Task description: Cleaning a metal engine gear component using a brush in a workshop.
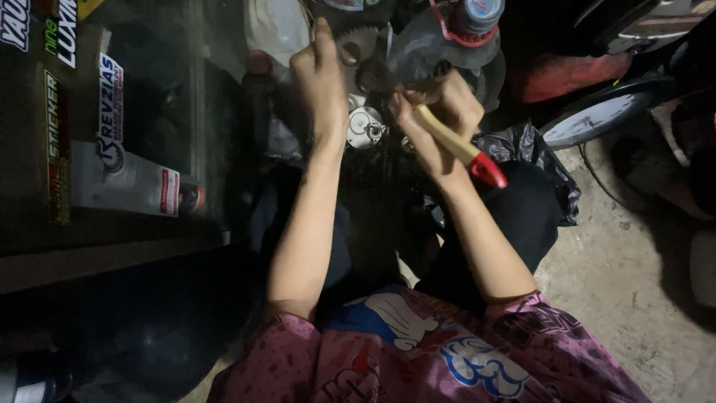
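1. The glass case [112,149] with stickers stands at the left.
2. The left hand [321,75] reaches up to dark parts, fingers partly curled.
3. The right hand [440,112] grips a tool [459,145] beside the small round metal part [365,127].

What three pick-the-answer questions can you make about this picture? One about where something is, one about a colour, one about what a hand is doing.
1. Where is the small round silver part?
A. Between the two hands
B. On the person's lap
C. On the concrete floor at the right

2. What colour is the end of the tool handle?
A. Blue
B. Red
C. Green

3. What is the right hand doing?
A. Lying flat and empty
B. Closed around the tool handle
C. Resting on the knee

Answers: 1 A, it sits between the left hand and the right hand. 2 B, the cream handle ends in a red tip. 3 B, its fingers wrap the handle.
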